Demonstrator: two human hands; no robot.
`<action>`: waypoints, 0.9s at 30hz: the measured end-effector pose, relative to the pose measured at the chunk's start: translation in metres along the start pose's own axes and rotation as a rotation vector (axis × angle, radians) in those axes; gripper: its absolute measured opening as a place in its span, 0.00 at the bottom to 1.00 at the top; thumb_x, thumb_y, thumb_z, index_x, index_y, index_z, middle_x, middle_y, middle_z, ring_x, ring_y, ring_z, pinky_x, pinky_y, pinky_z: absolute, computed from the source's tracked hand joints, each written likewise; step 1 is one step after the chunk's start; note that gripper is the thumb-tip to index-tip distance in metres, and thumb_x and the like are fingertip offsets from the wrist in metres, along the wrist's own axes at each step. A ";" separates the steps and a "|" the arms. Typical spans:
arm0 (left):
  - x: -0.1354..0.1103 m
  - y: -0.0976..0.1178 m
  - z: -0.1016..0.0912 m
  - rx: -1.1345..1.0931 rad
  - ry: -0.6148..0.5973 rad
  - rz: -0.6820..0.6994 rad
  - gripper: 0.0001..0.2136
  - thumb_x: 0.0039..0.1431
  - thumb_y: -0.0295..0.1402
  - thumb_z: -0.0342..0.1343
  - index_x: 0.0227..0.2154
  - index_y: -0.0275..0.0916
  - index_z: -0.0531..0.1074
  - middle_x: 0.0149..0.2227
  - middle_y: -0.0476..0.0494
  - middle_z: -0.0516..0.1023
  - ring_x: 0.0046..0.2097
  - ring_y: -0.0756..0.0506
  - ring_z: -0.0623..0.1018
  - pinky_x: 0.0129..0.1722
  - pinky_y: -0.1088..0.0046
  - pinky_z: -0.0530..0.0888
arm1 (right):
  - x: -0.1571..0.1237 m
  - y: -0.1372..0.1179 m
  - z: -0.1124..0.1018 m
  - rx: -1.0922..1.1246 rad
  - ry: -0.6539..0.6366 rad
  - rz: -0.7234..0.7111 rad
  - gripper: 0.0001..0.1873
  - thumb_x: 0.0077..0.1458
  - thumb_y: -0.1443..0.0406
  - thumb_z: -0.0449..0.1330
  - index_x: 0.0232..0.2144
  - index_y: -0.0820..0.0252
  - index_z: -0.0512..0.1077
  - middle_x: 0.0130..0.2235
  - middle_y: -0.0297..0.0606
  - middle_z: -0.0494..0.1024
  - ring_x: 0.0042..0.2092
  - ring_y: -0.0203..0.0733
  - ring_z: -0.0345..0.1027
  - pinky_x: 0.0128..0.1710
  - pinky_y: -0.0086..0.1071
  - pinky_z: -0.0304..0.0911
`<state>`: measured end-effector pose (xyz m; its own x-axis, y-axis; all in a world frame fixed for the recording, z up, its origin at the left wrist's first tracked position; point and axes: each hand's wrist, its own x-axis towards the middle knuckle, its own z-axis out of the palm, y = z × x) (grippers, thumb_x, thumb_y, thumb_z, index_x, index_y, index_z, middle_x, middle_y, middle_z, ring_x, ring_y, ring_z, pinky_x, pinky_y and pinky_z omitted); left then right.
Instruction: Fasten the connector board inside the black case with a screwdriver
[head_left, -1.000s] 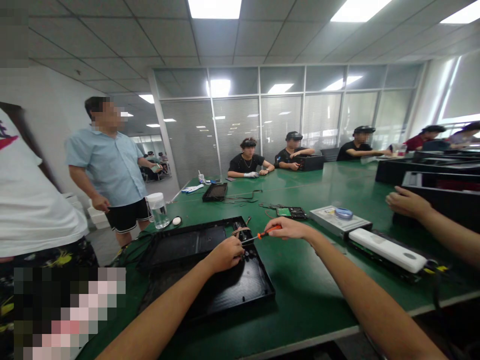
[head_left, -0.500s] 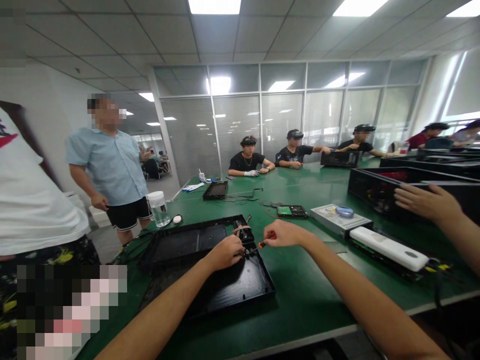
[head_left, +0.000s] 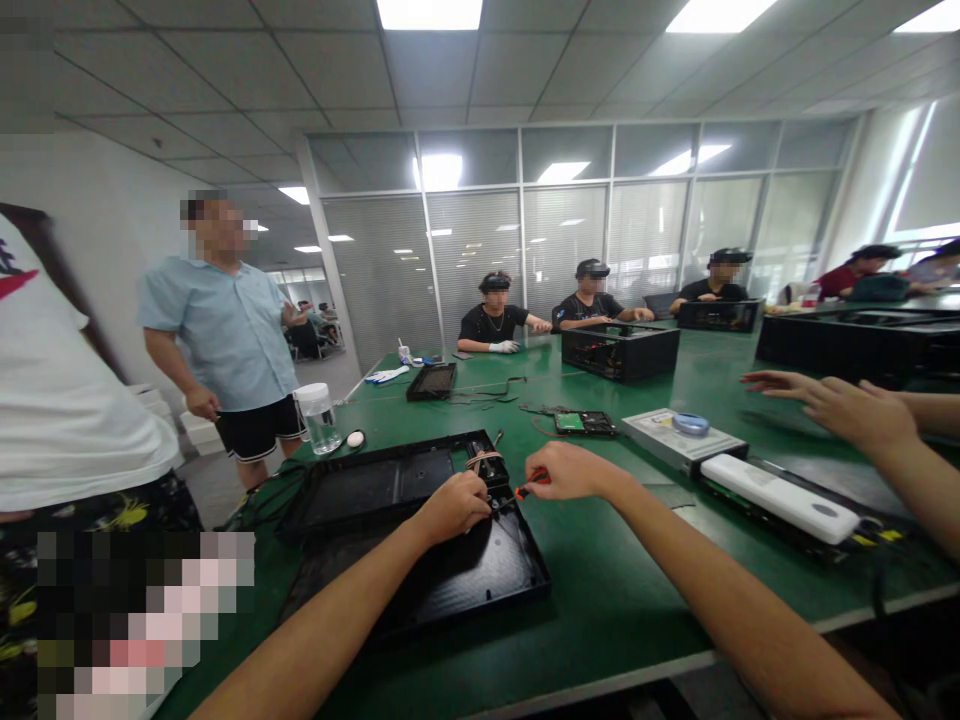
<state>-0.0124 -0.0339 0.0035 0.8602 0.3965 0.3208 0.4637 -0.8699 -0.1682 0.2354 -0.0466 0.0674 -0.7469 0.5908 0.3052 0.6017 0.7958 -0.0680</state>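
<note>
A flat black plastic case (head_left: 495, 572) lies opened out on the green table in front of me, its other half (head_left: 375, 495) on the left. My right hand (head_left: 570, 470) is closed around a screwdriver (head_left: 534, 485) with a red and black handle. Its tip points left at small parts on the case's right inner edge. Beside the tip, my left hand (head_left: 456, 507) has its fingers pinched together low over the case; what they hold, if anything, is hidden. A tied cable bundle (head_left: 484, 460) sits at the case's upper right corner.
Right of me are a circuit board (head_left: 585, 423), a metal drive (head_left: 679, 440) with a blue tape roll (head_left: 690, 425), a white device (head_left: 780, 497) and a co-worker's hands (head_left: 855, 405). A water jar (head_left: 319, 420) stands left. A black computer case (head_left: 621, 350) sits across the table.
A black computer case has moved from beside the co-worker's hands on the right to the far side of the table. My right hand and the screwdriver have shifted very slightly left.
</note>
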 end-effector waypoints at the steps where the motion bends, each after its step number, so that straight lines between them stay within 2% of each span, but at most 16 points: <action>1: 0.000 0.001 0.000 0.012 0.001 0.007 0.09 0.59 0.32 0.48 0.28 0.38 0.73 0.31 0.45 0.67 0.37 0.48 0.67 0.39 0.71 0.63 | 0.000 0.000 0.000 0.010 -0.007 -0.001 0.09 0.46 0.62 0.56 0.25 0.61 0.73 0.24 0.35 0.74 0.25 0.34 0.63 0.24 0.26 0.49; 9: 0.003 0.006 0.001 0.143 -0.023 0.011 0.08 0.59 0.32 0.48 0.30 0.36 0.71 0.32 0.44 0.67 0.39 0.46 0.66 0.37 0.70 0.64 | -0.003 0.000 -0.006 0.071 -0.006 0.027 0.08 0.45 0.63 0.57 0.25 0.61 0.73 0.23 0.34 0.74 0.24 0.33 0.62 0.24 0.25 0.50; 14: 0.006 0.011 0.001 0.222 -0.056 -0.015 0.12 0.60 0.32 0.46 0.25 0.35 0.70 0.30 0.43 0.66 0.37 0.46 0.65 0.35 0.69 0.64 | -0.004 -0.006 -0.007 0.095 -0.034 -0.008 0.08 0.45 0.63 0.57 0.26 0.61 0.73 0.26 0.36 0.75 0.27 0.35 0.65 0.27 0.26 0.53; 19: 0.007 0.009 0.000 0.120 -0.045 -0.013 0.11 0.59 0.30 0.46 0.26 0.36 0.71 0.31 0.44 0.66 0.37 0.47 0.65 0.37 0.70 0.64 | -0.005 -0.006 -0.009 0.138 -0.056 -0.012 0.09 0.46 0.62 0.56 0.27 0.62 0.73 0.27 0.36 0.76 0.28 0.35 0.66 0.28 0.25 0.55; 23: 0.005 0.003 0.002 -0.031 0.031 -0.063 0.09 0.57 0.28 0.48 0.26 0.36 0.72 0.32 0.45 0.67 0.37 0.48 0.65 0.40 0.71 0.63 | -0.005 -0.003 -0.009 0.159 -0.058 -0.012 0.10 0.46 0.63 0.55 0.28 0.62 0.74 0.27 0.36 0.76 0.28 0.35 0.66 0.28 0.25 0.55; 27: 0.008 0.005 0.006 -0.099 0.051 -0.151 0.06 0.54 0.27 0.52 0.26 0.37 0.73 0.32 0.46 0.68 0.38 0.48 0.65 0.41 0.71 0.63 | -0.004 0.001 -0.008 0.178 -0.060 0.020 0.10 0.46 0.63 0.56 0.27 0.63 0.74 0.27 0.36 0.76 0.27 0.35 0.66 0.27 0.25 0.55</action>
<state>-0.0022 -0.0338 -0.0006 0.7691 0.5115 0.3832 0.5616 -0.8271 -0.0232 0.2418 -0.0494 0.0738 -0.7539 0.6096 0.2451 0.5614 0.7915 -0.2417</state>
